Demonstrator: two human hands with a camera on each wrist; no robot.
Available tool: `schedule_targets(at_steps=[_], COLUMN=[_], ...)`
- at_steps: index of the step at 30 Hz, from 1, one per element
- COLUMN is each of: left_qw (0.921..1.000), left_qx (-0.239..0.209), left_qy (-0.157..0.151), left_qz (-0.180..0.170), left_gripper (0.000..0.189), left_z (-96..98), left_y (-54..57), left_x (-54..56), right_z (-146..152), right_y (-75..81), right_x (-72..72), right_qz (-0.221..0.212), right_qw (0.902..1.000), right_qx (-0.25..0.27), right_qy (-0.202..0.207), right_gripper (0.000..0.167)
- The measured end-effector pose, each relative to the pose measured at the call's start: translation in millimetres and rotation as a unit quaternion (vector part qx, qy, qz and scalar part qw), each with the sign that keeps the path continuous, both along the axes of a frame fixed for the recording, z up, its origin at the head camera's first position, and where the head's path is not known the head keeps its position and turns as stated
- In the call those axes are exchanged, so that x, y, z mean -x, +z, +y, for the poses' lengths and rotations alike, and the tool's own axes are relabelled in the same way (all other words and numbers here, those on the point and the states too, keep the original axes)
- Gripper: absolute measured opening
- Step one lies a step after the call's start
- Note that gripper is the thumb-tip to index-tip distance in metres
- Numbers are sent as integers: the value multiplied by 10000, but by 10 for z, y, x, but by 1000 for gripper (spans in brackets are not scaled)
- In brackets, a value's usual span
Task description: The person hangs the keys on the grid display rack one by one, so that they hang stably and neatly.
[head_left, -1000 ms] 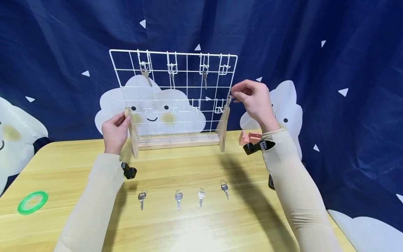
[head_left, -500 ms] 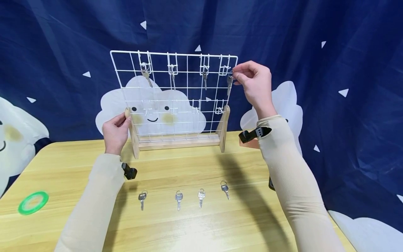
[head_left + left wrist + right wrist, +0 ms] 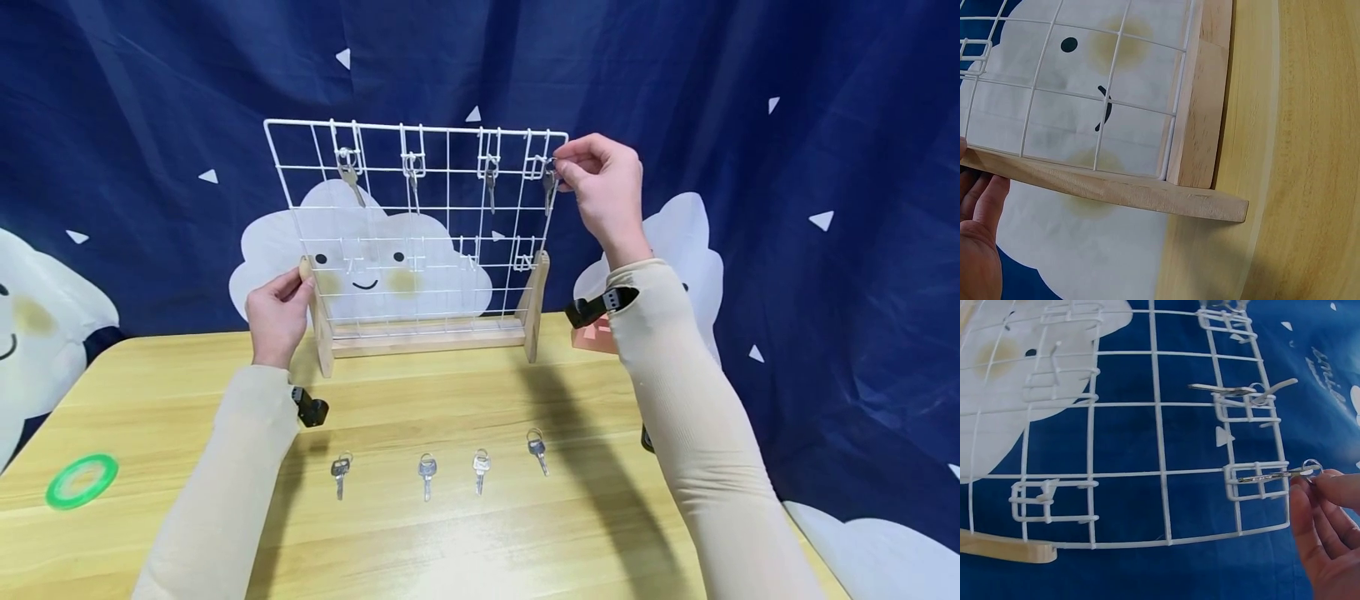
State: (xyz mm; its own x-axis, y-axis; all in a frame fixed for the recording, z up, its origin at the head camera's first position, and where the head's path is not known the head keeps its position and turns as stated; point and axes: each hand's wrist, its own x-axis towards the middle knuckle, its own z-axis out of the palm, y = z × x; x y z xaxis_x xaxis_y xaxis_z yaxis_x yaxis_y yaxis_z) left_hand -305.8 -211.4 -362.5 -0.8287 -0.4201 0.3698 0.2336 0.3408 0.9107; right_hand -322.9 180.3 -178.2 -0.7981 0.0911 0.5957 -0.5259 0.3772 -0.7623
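A white wire grid rack (image 3: 448,192) stands on a wooden base at the back of the table. My left hand (image 3: 277,317) pinches the top of its left wooden side post (image 3: 1116,190). With thumb and fingertips, my right hand (image 3: 603,179) holds a key (image 3: 1266,478) by its split ring (image 3: 1314,464). That key overlaps the upper right wire hook (image 3: 1230,487) in the right wrist view, and its ring sits close to the hook's tip. Three keys hang from the other upper hooks: left (image 3: 349,177), middle (image 3: 413,177) and right (image 3: 491,177).
Several keys with rings lie in a row on the table, from a left one (image 3: 340,468) to a right one (image 3: 537,447). A green tape roll (image 3: 58,493) lies far left. Behind my right wrist is a salmon-pink block (image 3: 592,337). Lower hooks (image 3: 523,262) hold no keys.
My right hand has risen with the key from beside the rack's lower right post to the upper right hook. The left hand stays on its post.
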Motion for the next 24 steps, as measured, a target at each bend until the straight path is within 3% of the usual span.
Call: schedule_targets(at_steps=[11,24], left_qw=[9999,9999], left_qx=[7,-74], left_qy=[-89,-56], left_qz=[-141,-66], left_gripper=[37,35], left_z=[-26,-6], left_y=[-5,-3], left_x=[-2,-13], right_z=[3,-8], right_y=[-32,-19], right_x=[42,33], right_qz=[193,290], right_qw=[9995,9986], right_qx=[249,438], right_qy=[-81,-5], right_gripper=[7,9])
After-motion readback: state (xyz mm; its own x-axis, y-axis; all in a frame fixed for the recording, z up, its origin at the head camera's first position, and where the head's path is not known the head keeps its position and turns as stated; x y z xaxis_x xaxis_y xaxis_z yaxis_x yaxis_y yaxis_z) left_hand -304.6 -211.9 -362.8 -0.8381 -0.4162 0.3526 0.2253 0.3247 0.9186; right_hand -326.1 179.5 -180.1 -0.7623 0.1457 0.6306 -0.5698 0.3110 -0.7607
